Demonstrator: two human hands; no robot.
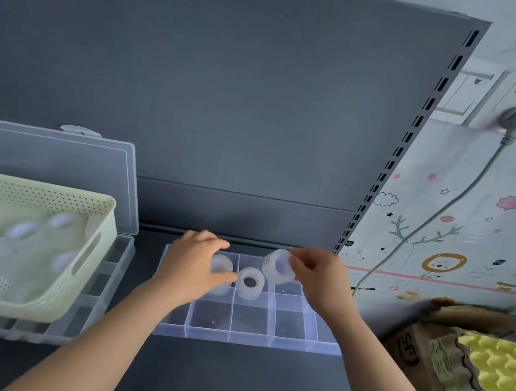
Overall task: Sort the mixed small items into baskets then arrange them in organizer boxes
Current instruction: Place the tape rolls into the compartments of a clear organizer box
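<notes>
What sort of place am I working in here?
Probably a home room fitted with a shop-style shelf: a dark panel with a slotted post, a plugged wall socket, and a children's cartoon mat beside it.

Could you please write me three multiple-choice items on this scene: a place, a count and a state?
1. Where does the cream basket stand? A) on the open organizer box at left B) on the floor C) on a chair
2. How many white rolls are at the front organizer box? A) one B) three C) six
3. What is the right hand doing? A) hanging idle B) making an empty fist C) pinching a roll
1 A: it sits on that box's compartments. 2 B: one by the left hand, one mid-box, one held. 3 C: it pinches the roll's rim.
</notes>
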